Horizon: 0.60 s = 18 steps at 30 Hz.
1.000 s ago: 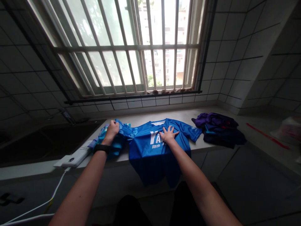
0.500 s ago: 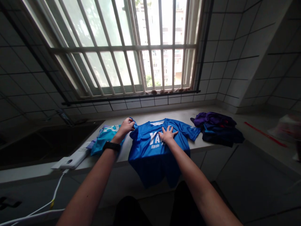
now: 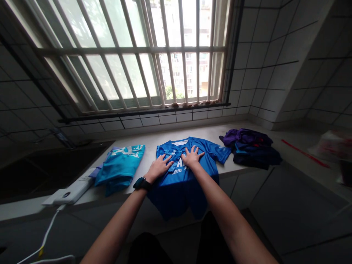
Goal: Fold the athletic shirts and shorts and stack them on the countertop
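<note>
A blue T-shirt (image 3: 203, 172) with white lettering lies front up on the counter, its lower part hanging over the front edge. Its left-side sleeve is folded inward across the chest, while the other sleeve stretches out to the right. My left hand (image 3: 160, 167), with a dark watch on the wrist, lies on the folded sleeve, fingers spread. On the shirt's chest rests my right hand (image 3: 191, 157), also open and flat, covering part of the lettering. To the left is a folded teal garment (image 3: 121, 168), apart from the shirt.
A pile of dark and purple clothes (image 3: 250, 148) sits on the counter (image 3: 150, 135) to the right. At the left are a dark sink (image 3: 55, 167) and a white power strip (image 3: 73, 190) with a cable. A red strip (image 3: 305, 154) lies far right. Behind stands a barred window (image 3: 132, 51).
My left hand has brought the left-side sleeve inward onto the shirt's chest and let it go, now lying flat on it. My right hand stays on the chest. The view has shifted slightly.
</note>
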### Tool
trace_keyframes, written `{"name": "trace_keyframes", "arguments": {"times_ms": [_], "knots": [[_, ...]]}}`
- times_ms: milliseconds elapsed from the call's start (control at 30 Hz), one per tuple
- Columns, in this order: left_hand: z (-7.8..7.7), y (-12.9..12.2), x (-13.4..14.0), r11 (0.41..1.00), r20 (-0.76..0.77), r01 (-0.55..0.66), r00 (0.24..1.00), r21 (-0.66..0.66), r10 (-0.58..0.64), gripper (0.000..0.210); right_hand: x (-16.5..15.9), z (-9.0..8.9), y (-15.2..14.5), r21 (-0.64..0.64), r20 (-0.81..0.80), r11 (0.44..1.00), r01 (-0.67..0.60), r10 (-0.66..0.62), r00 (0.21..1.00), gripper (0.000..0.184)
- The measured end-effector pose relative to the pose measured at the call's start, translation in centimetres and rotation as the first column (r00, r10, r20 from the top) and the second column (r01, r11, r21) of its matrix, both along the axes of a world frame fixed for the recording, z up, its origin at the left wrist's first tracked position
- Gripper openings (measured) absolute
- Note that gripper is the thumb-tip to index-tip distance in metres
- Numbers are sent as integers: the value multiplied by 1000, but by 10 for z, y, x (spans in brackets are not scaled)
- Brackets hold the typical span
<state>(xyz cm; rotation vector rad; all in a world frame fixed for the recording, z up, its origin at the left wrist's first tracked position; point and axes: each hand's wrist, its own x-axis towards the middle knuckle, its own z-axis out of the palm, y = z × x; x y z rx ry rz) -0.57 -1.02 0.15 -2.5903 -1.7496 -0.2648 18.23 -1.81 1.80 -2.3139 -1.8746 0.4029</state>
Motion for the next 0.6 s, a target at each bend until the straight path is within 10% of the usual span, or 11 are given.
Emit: {"name": "trace_keyframes", "arguments": {"times_ms": [267, 433, 600], "knots": [[-4, -12, 10, 995, 45, -94, 995, -27, 95, 57, 51, 34, 15, 69, -94, 993, -98, 104, 990, 49], [-1, -15, 11, 993, 59, -110, 992, -43, 113, 58, 148, 54, 9, 96, 34, 981, 170, -174, 984, 45], [-5, -12, 11, 993, 102, -117, 988, -26, 119, 56, 197, 44, -5, -4, 10, 984, 178, -178, 984, 19]]}}
